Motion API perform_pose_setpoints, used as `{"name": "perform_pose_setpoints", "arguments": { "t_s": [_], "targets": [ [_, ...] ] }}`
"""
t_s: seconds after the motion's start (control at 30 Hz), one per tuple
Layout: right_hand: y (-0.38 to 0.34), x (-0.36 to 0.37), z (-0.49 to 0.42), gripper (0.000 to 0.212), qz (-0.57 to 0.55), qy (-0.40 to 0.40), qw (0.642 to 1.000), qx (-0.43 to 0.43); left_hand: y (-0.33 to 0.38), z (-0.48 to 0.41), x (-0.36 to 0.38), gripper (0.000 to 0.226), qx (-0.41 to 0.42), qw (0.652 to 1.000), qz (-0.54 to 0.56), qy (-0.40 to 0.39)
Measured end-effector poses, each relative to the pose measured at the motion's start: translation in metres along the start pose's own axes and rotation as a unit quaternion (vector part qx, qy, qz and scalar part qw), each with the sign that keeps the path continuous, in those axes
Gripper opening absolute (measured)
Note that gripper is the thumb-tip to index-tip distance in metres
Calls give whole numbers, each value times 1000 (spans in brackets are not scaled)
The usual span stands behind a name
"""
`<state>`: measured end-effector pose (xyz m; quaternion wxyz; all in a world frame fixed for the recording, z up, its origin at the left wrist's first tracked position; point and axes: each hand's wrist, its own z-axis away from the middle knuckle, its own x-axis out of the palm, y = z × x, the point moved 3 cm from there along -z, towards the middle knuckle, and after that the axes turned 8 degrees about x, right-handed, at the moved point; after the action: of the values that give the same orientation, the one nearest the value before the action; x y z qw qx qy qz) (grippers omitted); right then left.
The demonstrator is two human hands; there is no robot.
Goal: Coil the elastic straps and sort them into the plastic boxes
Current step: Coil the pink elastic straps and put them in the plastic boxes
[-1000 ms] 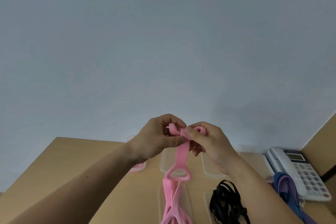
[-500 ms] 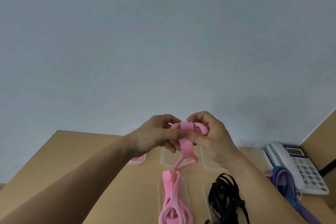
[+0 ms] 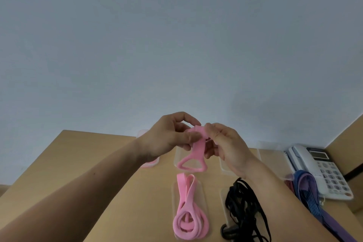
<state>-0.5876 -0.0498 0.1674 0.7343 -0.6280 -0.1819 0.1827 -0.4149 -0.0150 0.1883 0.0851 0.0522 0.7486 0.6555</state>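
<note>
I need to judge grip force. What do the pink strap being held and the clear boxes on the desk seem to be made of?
The pink strap looks like soft, matte elastic, fabric or rubbery: it bends limply and hangs in a loop without shine. The boxes look like clear, smooth hard plastic: the desk shows through them and their edges stay straight.
</note>
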Motion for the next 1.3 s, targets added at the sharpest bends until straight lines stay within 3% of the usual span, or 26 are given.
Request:
{"name": "perform_pose_setpoints", "arguments": {
  "t_s": [0.1, 0.2, 0.27, 0.43, 0.73, 1.07, 1.3],
  "targets": [
    [1, 1, 0, 50, 28, 17, 999, 16, -7, 1, -2, 30, 2, 1000, -10, 0],
    [1, 2, 1, 19, 57, 32, 998, -3, -12, 1, -3, 28, 7, 1000, -1, -5],
    [1, 1, 1, 11, 54, 36, 998, -14, -12, 2, -3, 32, 9, 1000, -1, -3],
    [-1, 5, 2, 27, 53, 37, 997, -37, -13, 1, -7, 51, -39, 999, -19, -12],
    [7, 6, 3, 34, 74, 22, 996, -50, -13, 3, -6, 38, -107, 991, 47, -57],
    [5, 3, 6, 47, 14, -9, 1000, 16, -13, 1, -4, 24, -42, 999, 22, -7],
    [-1, 1, 10, 48, 74, 30, 995, 54, -16, 2, 4, 30, 0, 1000, -12, -15]
  ]
}}
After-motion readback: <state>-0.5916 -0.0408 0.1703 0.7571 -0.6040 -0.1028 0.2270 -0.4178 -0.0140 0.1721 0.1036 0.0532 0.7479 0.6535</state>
